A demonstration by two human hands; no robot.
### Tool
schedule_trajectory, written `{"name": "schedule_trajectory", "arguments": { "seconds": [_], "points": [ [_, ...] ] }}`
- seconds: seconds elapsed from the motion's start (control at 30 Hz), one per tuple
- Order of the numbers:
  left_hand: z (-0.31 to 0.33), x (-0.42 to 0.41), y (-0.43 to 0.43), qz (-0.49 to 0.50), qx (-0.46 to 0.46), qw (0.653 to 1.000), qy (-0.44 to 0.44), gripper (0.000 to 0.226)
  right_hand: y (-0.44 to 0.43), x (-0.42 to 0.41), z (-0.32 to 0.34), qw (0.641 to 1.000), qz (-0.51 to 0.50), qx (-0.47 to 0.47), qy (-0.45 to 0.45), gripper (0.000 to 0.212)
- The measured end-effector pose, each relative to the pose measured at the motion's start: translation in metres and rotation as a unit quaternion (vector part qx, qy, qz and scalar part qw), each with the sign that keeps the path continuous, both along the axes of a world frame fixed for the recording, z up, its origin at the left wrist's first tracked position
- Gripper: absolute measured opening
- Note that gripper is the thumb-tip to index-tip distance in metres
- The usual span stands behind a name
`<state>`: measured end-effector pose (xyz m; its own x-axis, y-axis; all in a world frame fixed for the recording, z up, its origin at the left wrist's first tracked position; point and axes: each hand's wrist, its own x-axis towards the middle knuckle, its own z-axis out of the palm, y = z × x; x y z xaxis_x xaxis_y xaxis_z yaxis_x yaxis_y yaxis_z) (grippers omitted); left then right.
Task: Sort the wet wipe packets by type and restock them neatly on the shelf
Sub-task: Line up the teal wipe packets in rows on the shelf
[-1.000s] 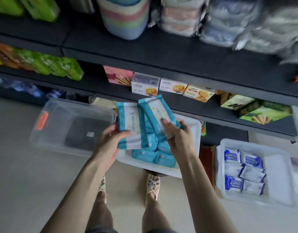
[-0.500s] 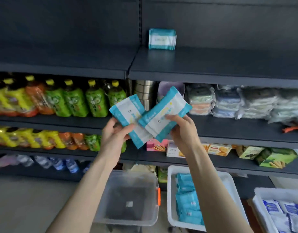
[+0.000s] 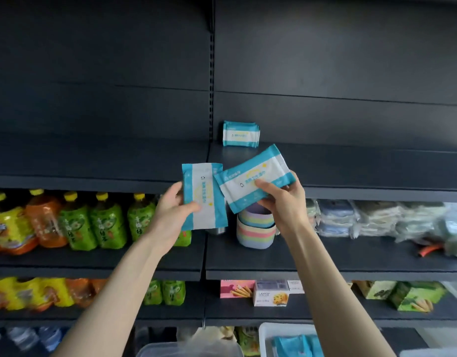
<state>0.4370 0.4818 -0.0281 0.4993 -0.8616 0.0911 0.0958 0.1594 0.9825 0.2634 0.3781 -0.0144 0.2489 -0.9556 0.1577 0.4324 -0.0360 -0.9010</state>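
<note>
My left hand (image 3: 170, 212) grips a teal-and-white wet wipe packet (image 3: 204, 197) held upright in front of the dark shelf's front edge. My right hand (image 3: 284, 202) holds a second matching packet (image 3: 254, 177), tilted, just right of the first and overlapping its corner. Both packets hover at the front lip of the top shelf (image 3: 351, 166). One packet of the same type (image 3: 240, 134) stands at the back left of that shelf. At the bottom, a white bin (image 3: 264, 331) holds more teal packets (image 3: 297, 345).
The shelf below carries green and orange drink bottles (image 3: 93, 222) on the left, a stack of pastel bowls (image 3: 255, 230) and wrapped cloth bundles (image 3: 376, 220) on the right. Biscuit boxes (image 3: 271, 296) line the lower shelf. A transparent bin's rim (image 3: 186, 350) shows at the bottom.
Both hands lifted the two packets out of the white bin and raised them to the top shelf's front edge. My view tilted up from the floor bins to the shelves.
</note>
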Motion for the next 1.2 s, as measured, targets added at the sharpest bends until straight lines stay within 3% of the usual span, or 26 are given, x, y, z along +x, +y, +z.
{"name": "schedule_trajectory", "arguments": {
  "seconds": [0.07,0.23,0.37,0.7,0.93,1.07,1.2],
  "points": [
    [0.007,0.011,-0.016,0.01,-0.004,1.0,-0.021,0.046,-0.018,0.006,0.006,1.0,-0.002,0.013,-0.026,0.026],
    [0.025,0.035,-0.078,0.021,-0.03,0.997,-0.073,0.029,-0.082,0.021,0.016,0.999,-0.011,0.001,-0.035,0.021],
    [0.037,0.052,-0.143,0.03,-0.044,0.997,-0.063,0.028,-0.142,0.028,0.025,0.999,-0.037,-0.016,-0.025,0.02],
    [0.04,0.084,-0.286,0.056,-0.006,0.991,-0.123,0.017,-0.275,0.051,0.027,0.989,-0.062,-0.063,0.116,0.029],
    [0.037,0.108,-0.336,0.021,0.033,0.983,-0.18,0.036,-0.328,0.063,0.034,0.974,-0.055,-0.097,0.196,0.032],
    [0.043,0.116,-0.352,-0.019,0.086,0.952,-0.294,0.042,-0.348,0.071,0.03,0.968,-0.059,-0.089,0.229,0.033],
    [0.039,0.119,-0.354,-0.054,0.131,0.91,-0.389,0.027,-0.349,0.073,0.025,0.966,-0.05,-0.091,0.237,0.03]
  ]
}}
